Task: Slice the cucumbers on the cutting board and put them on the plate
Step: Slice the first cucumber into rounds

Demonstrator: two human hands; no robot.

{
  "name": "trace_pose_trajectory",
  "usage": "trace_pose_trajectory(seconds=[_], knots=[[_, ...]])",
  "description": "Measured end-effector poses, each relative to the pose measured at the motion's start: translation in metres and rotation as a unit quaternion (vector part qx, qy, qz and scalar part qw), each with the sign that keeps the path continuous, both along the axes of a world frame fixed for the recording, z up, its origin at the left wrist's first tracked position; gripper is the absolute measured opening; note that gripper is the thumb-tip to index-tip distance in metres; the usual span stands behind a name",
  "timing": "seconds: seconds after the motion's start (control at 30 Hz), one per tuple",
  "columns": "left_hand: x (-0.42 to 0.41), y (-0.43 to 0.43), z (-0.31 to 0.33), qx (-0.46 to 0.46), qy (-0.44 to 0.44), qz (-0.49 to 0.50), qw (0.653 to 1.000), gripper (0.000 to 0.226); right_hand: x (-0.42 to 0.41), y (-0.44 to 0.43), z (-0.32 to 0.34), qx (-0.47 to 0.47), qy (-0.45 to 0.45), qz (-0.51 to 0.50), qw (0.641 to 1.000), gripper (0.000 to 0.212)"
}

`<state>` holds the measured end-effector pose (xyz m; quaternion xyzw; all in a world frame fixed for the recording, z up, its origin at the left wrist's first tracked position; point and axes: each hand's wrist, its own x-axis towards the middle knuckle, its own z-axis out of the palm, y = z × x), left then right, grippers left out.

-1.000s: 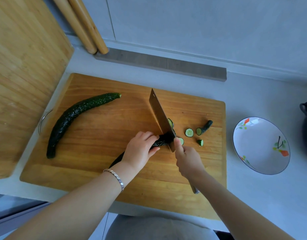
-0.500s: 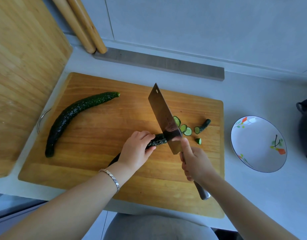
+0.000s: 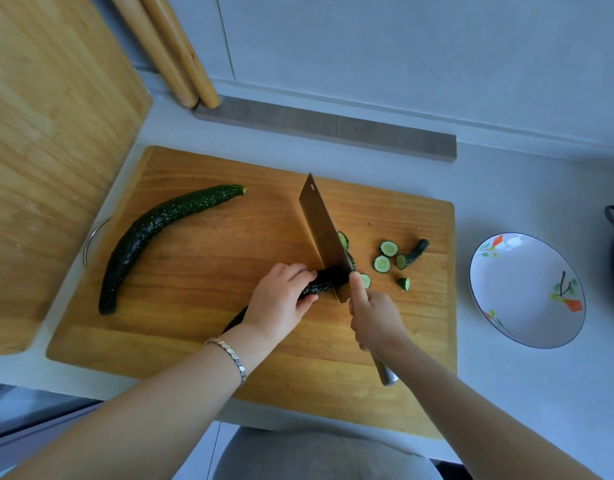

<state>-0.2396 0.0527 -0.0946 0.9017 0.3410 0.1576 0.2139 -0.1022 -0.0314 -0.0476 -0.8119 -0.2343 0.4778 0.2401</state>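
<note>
"The knife (image 3: 324,237) has come down again. It was up a moment ago."

"Yes, now it's on the cucumber (image 3: 324,280). The left hand (image 3: 281,303) holds it on the board (image 3: 212,265), fingers curled over it. The right hand (image 3: 373,317) has its fingers tight round the handle."

"Still cutting, then?"

"I think so. Only a few slices (image 3: 381,264) lie by the blade, and the other cucumber (image 3: 160,233) is whole. Before the next cut, the left fingers should slide back."

"And the plate (image 3: 520,282)?"

"On the table (image 3: 523,393), to the right, with no slices on it yet. A stub (image 3: 416,252) lies on that side, but I don't think it blocks anything."
</note>
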Motion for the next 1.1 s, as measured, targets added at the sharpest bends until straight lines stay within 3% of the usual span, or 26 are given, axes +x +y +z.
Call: trace_pose_trajectory(seconds=[0.2, 0.3, 0.4, 0.47, 0.57, 0.63, 0.8, 0.93, 1.1], knots=[[-0.002, 0.004, 0.000, -0.025, 0.006, -0.016, 1.000, 0.036, 0.012, -0.012, 0.015, 0.006, 0.132, -0.102, 0.986, 0.056], [-0.003, 0.004, 0.005, 0.015, -0.009, -0.018, 1.000, 0.031, 0.016, -0.020, 0.022, 0.015, 0.071, -0.034, 0.997, 0.055], [-0.006, 0.005, 0.029, 0.115, -0.114, -0.003, 0.987, 0.029, 0.019, -0.025, 0.028, 0.019, -0.059, 0.087, 0.994, 0.052], [-0.001, 0.009, 0.052, 0.144, -0.161, -0.060, 0.974, 0.031, 0.019, -0.026, 0.032, 0.019, -0.117, 0.131, 0.984, 0.052], [0.014, 0.021, 0.075, 0.097, -0.028, -0.241, 0.965, 0.039, 0.021, -0.026, 0.036, 0.011, -0.150, 0.169, 0.974, 0.051], [0.022, 0.026, 0.080, 0.074, 0.086, -0.302, 0.946, 0.044, 0.023, -0.026, 0.037, 0.003, -0.174, 0.194, 0.965, 0.051], [0.043, 0.033, 0.082, -0.056, 0.298, -0.311, 0.901, 0.046, 0.035, -0.027, 0.038, -0.022, -0.256, 0.258, 0.931, 0.050], [0.065, 0.039, 0.080, -0.162, 0.381, -0.301, 0.859, 0.051, 0.038, -0.028, 0.048, -0.012, -0.308, 0.314, 0.898, 0.048], [0.082, 0.045, 0.071, -0.189, 0.467, -0.286, 0.815, 0.054, 0.044, -0.034, 0.054, -0.013, -0.317, 0.349, 0.882, 0.043]])
